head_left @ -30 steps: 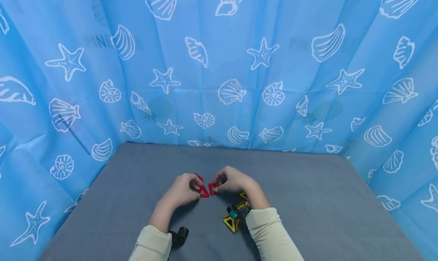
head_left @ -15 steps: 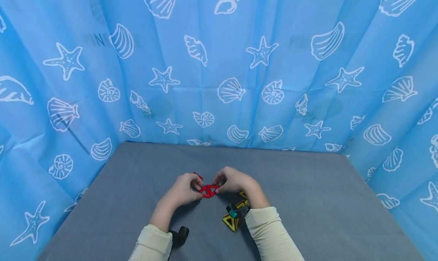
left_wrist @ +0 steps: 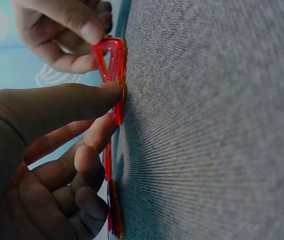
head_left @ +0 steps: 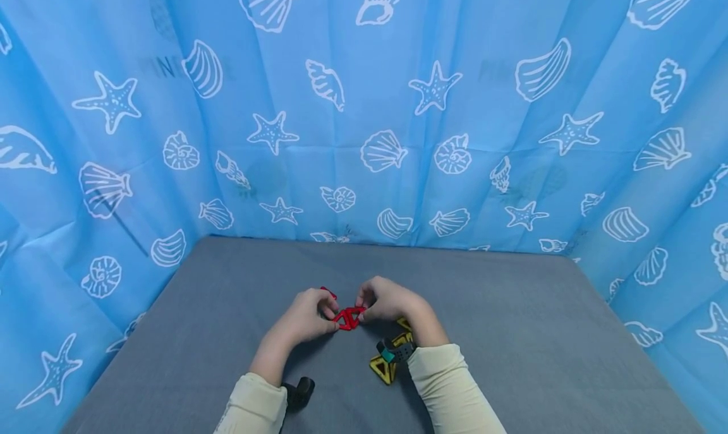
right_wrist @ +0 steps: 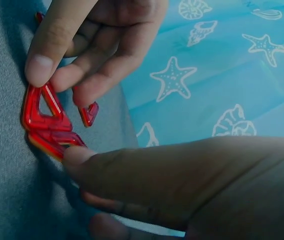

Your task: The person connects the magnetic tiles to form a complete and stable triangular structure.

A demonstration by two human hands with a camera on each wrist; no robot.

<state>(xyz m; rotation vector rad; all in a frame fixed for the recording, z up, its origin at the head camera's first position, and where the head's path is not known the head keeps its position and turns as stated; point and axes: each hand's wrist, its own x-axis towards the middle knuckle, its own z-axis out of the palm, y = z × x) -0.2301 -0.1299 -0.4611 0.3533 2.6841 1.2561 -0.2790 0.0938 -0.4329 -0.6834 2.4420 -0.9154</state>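
Two red triangular magnetic tiles meet edge to edge just above the grey cloth. My left hand [head_left: 304,314] pinches the left red tile [right_wrist: 32,112] between thumb and fingers. The right red tile [right_wrist: 47,141] is pinched by my right hand [head_left: 389,300], whose thumb lies on its outer corner in the right wrist view. Behind my left fingers another red tile [head_left: 328,292] lies on the cloth, partly hidden. Under and beside my right wrist are several yellow triangular tiles [head_left: 389,375], partly covered by the wrist strap.
A grey cloth-covered table [head_left: 512,333] spreads around both hands. Behind it hangs a blue curtain [head_left: 364,105] with white shells and starfish. A black wrist camera [head_left: 299,394] sits by the left cuff.
One second ago a gap lay between the two red tiles. The right-hand tile has turned and moved against the left one, and they now touch. Both hands stay nearly in place.
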